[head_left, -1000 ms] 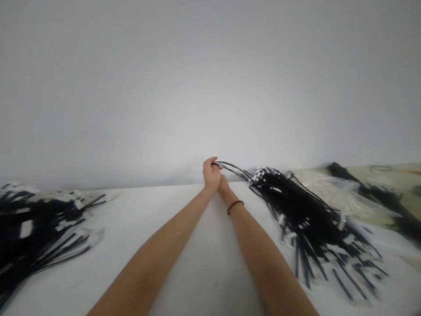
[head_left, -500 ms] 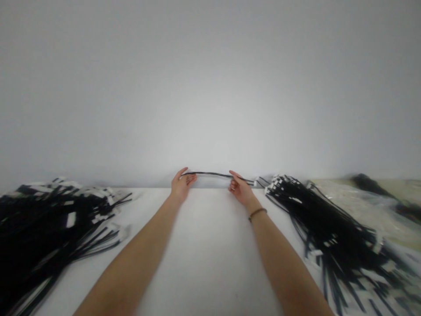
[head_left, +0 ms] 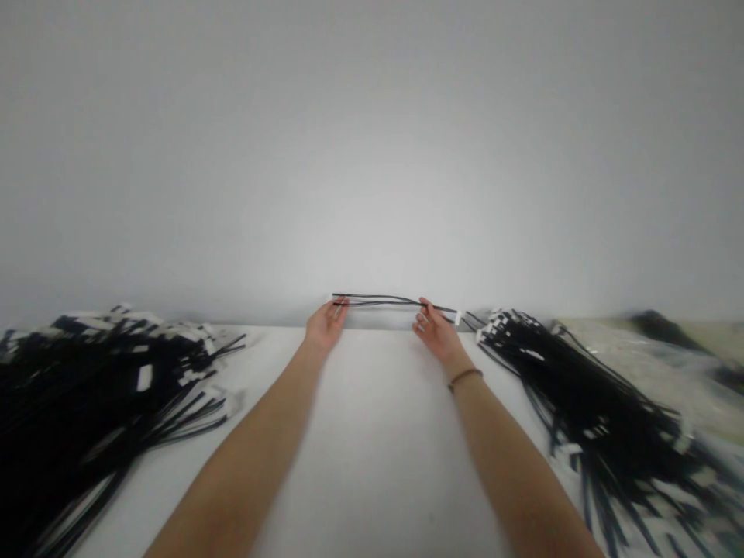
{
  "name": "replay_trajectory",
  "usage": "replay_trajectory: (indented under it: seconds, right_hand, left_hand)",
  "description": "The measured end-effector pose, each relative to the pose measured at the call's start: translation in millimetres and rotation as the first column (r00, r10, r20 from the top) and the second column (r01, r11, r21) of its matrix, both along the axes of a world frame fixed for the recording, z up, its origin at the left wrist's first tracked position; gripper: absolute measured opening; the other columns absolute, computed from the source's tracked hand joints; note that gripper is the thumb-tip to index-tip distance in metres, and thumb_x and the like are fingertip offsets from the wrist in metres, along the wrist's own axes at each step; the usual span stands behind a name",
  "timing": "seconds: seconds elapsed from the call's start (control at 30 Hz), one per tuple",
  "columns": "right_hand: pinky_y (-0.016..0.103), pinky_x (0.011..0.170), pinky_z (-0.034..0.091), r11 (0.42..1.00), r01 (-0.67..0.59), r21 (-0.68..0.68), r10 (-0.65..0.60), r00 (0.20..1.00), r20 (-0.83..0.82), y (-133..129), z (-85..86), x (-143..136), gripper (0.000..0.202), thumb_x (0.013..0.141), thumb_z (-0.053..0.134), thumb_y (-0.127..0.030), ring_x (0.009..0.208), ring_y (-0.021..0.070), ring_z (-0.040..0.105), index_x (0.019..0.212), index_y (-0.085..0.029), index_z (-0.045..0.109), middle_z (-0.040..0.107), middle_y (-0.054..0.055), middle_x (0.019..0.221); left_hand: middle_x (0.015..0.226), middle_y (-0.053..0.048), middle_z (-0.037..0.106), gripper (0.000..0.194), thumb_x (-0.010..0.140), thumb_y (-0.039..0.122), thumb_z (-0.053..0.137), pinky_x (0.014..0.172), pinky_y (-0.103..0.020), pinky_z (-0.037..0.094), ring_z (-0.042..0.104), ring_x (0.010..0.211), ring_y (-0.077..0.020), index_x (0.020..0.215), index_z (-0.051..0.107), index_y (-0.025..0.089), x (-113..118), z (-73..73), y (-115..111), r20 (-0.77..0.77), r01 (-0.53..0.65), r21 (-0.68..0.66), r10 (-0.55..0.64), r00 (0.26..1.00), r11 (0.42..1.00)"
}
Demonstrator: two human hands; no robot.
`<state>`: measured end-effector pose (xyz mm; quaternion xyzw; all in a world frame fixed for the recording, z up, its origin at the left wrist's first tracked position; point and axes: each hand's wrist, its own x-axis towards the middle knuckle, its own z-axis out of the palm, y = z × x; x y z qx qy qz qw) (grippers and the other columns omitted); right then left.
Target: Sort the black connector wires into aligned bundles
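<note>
A thin black cable [head_left: 380, 300] is stretched between my hands just above the far edge of the white table [head_left: 372, 434]. Two strands show, slightly apart. My left hand [head_left: 326, 322] is closed on its left end, where a small pale tip shows past the fingers. My right hand [head_left: 437, 329] pinches the strands towards their right part, the other fingers curled loosely. Beyond it the cable runs on to a white connector or tag [head_left: 459, 318], close to the right-hand pile. A brown band [head_left: 466, 378] circles my right wrist.
At left lies a large pile of black cables [head_left: 87, 418] with white ends. Another bundle of black cables [head_left: 587, 395] lies at right, beside clear plastic bags [head_left: 639, 349]. A pale wall [head_left: 372, 155] rises behind the table.
Both hands have shifted slightly right in view with the cable. Its two strands now show apart between the hands, where they looked like one line before.
</note>
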<state>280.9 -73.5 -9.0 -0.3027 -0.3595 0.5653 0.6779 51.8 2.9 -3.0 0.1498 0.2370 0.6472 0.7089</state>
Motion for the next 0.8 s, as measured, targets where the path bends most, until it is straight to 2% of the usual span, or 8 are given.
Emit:
replay_trajectory:
  seconds: [0.27, 0.47, 0.63, 0.73, 0.8]
  right_hand:
    - [0.028, 0.07, 0.044, 0.99, 0.139, 0.009, -0.139, 0.984, 0.112, -0.9, 0.9, 3.9, 0.031, 0.078, 0.04, -0.047, 0.077, 0.0113, 0.052, 0.101, -0.032, 0.053, 0.056, 0.001, 0.086]
    - [0.024, 0.064, 0.044, 0.978, 0.21, 0.001, -0.21, 0.977, 0.034, 6.3, -4.8, 6.9, 0.028, 0.077, 0.043, -0.046, 0.058, 0.0077, 0.047, 0.099, -0.032, 0.051, 0.048, -0.003, 0.066]
    - [0.023, 0.06, 0.043, 0.985, 0.175, -0.014, -0.174, 0.985, 0.014, 6.8, -3.9, 2.8, 0.027, 0.074, 0.048, -0.047, 0.054, 0.0072, 0.045, 0.094, -0.03, 0.052, 0.046, -0.004, 0.063]
    - [0.022, 0.057, 0.042, 0.986, 0.167, -0.027, -0.166, 0.985, 0.035, 7.0, -4.5, 0.2, 0.027, 0.07, 0.053, -0.045, 0.055, 0.0076, 0.046, 0.087, -0.025, 0.054, 0.046, -0.002, 0.063]
    - [0.021, 0.053, 0.04, 0.98, 0.196, -0.034, -0.189, 0.971, 0.148, 8.2, -7.1, -1.9, 0.028, 0.068, 0.054, -0.046, 0.054, 0.0077, 0.044, 0.08, -0.021, 0.054, 0.045, -0.002, 0.06]
  left_hand:
    - [0.076, -0.008, 0.062, 0.014, 0.08, 0.008, 0.042, 0.071, -0.019, 0.051, 0.059, 0.071, -0.0092, 0.076, 0.055, 0.008, 3.2, 2.8, -2.3, 0.063, 0.11, 0.096, -0.116, 0.991, 0.989]
    - [0.082, -0.005, 0.062, 0.013, 0.081, 0.017, 0.046, 0.075, -0.018, 0.049, 0.058, 0.074, -0.0063, 0.073, 0.055, 0.012, -0.7, 4.1, -3.6, 0.123, 0.05, 0.077, -0.06, 0.991, 0.996]
    - [0.09, -0.004, 0.061, 0.021, 0.081, 0.034, 0.044, 0.073, -0.026, 0.05, 0.058, 0.08, -0.0117, 0.082, 0.057, 0.018, 2.7, 2.4, -7.1, 0.051, 0.141, 0.094, -0.146, 0.988, 0.986]
    - [0.091, -0.004, 0.061, 0.019, 0.082, 0.028, 0.042, 0.073, -0.026, 0.049, 0.058, 0.077, -0.0106, 0.083, 0.057, 0.018, 5.7, -0.3, -5.2, -0.007, 0.127, 0.076, -0.126, 0.992, 0.989]
    - [0.087, -0.005, 0.062, 0.017, 0.083, 0.023, 0.042, 0.071, -0.024, 0.048, 0.057, 0.072, -0.0092, 0.081, 0.057, 0.016, 5.6, -2.0, -2.9, -0.034, 0.077, 0.06, -0.075, 0.997, 0.995]
